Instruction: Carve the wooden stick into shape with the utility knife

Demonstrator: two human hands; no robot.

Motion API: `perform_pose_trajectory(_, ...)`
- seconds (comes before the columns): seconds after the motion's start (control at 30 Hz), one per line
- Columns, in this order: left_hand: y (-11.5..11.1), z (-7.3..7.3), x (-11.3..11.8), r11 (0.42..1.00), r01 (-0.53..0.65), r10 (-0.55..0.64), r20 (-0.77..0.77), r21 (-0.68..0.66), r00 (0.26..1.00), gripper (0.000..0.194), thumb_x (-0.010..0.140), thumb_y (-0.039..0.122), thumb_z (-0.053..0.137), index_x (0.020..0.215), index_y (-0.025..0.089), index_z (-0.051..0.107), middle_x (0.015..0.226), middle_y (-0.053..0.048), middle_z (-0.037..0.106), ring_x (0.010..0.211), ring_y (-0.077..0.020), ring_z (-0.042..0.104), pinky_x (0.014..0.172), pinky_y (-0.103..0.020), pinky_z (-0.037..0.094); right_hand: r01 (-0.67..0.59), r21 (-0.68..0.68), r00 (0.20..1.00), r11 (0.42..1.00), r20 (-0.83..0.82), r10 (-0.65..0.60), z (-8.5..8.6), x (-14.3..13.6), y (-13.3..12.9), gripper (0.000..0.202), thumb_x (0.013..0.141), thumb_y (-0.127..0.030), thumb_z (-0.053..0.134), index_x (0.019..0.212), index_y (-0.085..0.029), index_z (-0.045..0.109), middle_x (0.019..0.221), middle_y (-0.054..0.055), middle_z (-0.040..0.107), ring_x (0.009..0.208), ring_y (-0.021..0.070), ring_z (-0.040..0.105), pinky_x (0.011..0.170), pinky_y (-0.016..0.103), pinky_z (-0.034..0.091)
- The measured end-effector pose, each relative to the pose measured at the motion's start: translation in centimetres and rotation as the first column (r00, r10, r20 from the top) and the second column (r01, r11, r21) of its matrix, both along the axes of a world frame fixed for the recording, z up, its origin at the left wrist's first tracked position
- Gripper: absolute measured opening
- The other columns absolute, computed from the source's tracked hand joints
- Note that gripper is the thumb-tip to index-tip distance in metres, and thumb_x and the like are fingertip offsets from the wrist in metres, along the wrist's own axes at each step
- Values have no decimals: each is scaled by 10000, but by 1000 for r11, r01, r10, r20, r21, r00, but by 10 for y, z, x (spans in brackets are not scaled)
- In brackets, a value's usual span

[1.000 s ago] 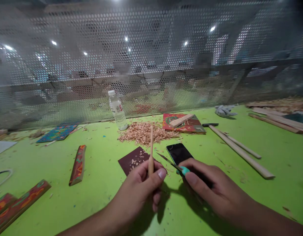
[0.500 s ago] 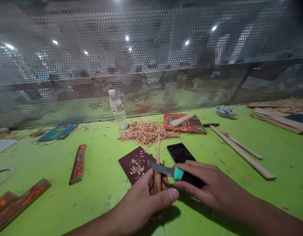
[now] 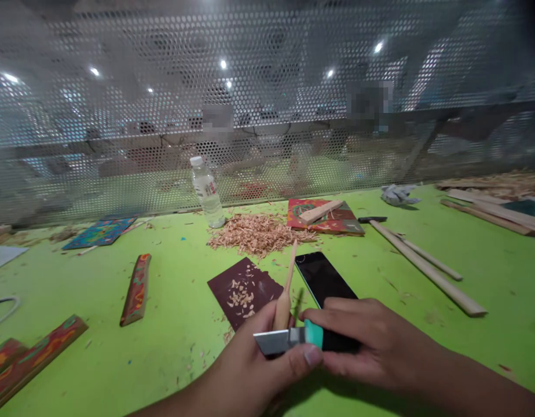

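Observation:
My left hand (image 3: 254, 359) is wrapped round the thick lower end of a carved wooden stick (image 3: 283, 307), whose thin tip points away from me. A knife (image 3: 271, 341) with a broad, slanted blade and a black and teal handle is gripped in my right hand (image 3: 367, 341). Its blade lies across the stick's lower end, pointing left over my left hand, and my left thumb is by the handle. Just beyond my hands lies a dark brown sheet (image 3: 264, 284) with pale shavings on it. A black phone (image 3: 323, 275) rests beside my right fingers.
Behind a heap of wood shavings (image 3: 259, 234) stands a water bottle (image 3: 207, 194). A wood block (image 3: 322, 212) lies on a painted board (image 3: 352, 223). A hammer (image 3: 424, 266) is on the right, painted wooden strips (image 3: 137, 289) on the left. Perforated metal screen (image 3: 259, 104) borders the green table.
The knife has come down the stick toward me, and its blade has turned flatter. The stick's tip has swung to the right. My right hand is slightly nearer my left.

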State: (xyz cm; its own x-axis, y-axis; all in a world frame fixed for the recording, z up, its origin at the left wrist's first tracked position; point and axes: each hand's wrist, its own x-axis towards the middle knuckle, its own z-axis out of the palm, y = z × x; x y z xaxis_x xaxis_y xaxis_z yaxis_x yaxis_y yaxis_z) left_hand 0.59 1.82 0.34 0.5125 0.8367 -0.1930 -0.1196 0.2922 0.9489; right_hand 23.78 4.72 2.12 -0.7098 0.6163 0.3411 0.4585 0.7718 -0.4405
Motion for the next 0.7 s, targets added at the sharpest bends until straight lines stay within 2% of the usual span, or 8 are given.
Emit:
perform_pose_trajectory(0.1,-1,4,1,996,-26,25,7,90,1000,389,889,479,815,1067,175,650,896,21,518,818,-126,438,769,-258,394,10,44,1000,999,-20,-10,-2,0,-2,384,1070,-498,557,1204,-178,722,770,46,682,640,179,632,551,274,466)
perform_pose_trajectory(0.23,-3,5,5,989,-69,68,17,130,998,372,919,492,774,1109,190,665,887,20,520,838,-153,440,821,-297,389,25,87,1000,996,-17,-24,-2,-2,-6,391,1101,-483,495,1188,-164,704,803,61,691,671,187,650,572,284,497)
perform_pose_trajectory(0.3,-4,4,7,986,-104,101,27,132,995,345,930,466,770,1115,192,672,919,7,540,910,-173,483,887,-313,400,41,104,999,994,-14,-40,-2,-3,-8,351,1100,-460,510,1174,-177,705,819,61,701,686,193,667,584,290,507)
perform_pose_trajectory(0.37,-4,2,8,986,-111,105,53,126,993,361,943,431,764,1211,210,668,1014,-18,597,1049,-206,530,1004,-343,391,65,143,998,988,-13,-64,-3,-4,-10,332,1099,-440,518,1187,-181,706,831,65,713,682,200,678,585,297,512)
perform_pose_trajectory(0.47,-4,0,10,985,-133,125,76,111,989,475,943,432,763,1353,240,621,1244,-64,639,1242,-252,523,1129,-384,334,101,189,995,977,-20,-98,-4,-5,-12,358,1109,-440,493,1235,-172,694,824,66,720,656,204,687,564,305,518)
perform_pose_trajectory(0.53,-3,-1,11,980,-154,148,61,124,987,467,936,468,758,1320,228,646,1236,-77,662,1219,-262,541,1113,-393,358,123,194,992,973,-30,-120,-6,-6,-14,385,1117,-454,466,1272,-173,679,834,68,726,669,211,702,570,312,536)
perform_pose_trajectory(0.63,-4,-3,13,973,-186,183,36,139,983,332,933,494,749,1075,195,721,996,-45,678,1026,-231,584,968,-351,448,167,191,986,967,-35,-163,-7,-9,-17,422,1128,-468,413,1289,-173,668,859,87,738,690,225,713,595,329,567)
perform_pose_trajectory(0.7,-4,-4,15,963,-233,233,10,134,972,318,919,496,765,939,184,708,894,-12,640,893,-181,570,848,-291,473,189,187,982,964,-29,-187,-7,-10,-18,463,1136,-483,359,1279,-173,671,870,107,749,691,238,709,603,348,578)
